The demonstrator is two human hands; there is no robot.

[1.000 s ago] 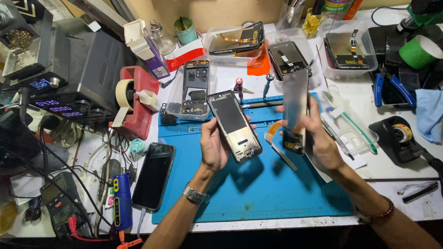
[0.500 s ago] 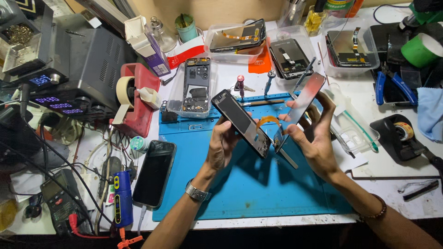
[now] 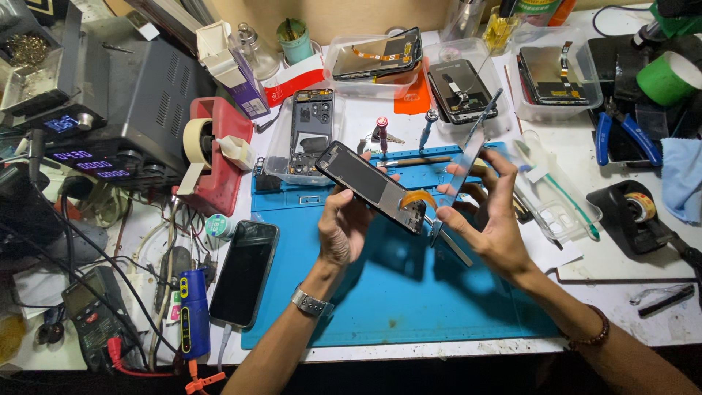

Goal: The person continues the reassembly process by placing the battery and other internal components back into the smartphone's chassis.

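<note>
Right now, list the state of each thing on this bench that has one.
left hand: holds the phone body, tilted, above the blue mat.
right hand: holds the screen panel, edge-on, lifted.
orange flex cable: curved between the two parts.
black phone: flat, screen dark, cable plugged in.
power supply: display lit.
opened phone frame: lying in a clear tray.

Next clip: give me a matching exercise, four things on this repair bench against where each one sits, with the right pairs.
Things:
1. phone body
2. thin panel
3. black phone
4. green tape roll

Places:
A. far right corner of the bench
B. in the right hand
C. lying flat at the blue mat's left edge
D. in the left hand

Pairs: 1-D, 2-B, 3-C, 4-A
</note>
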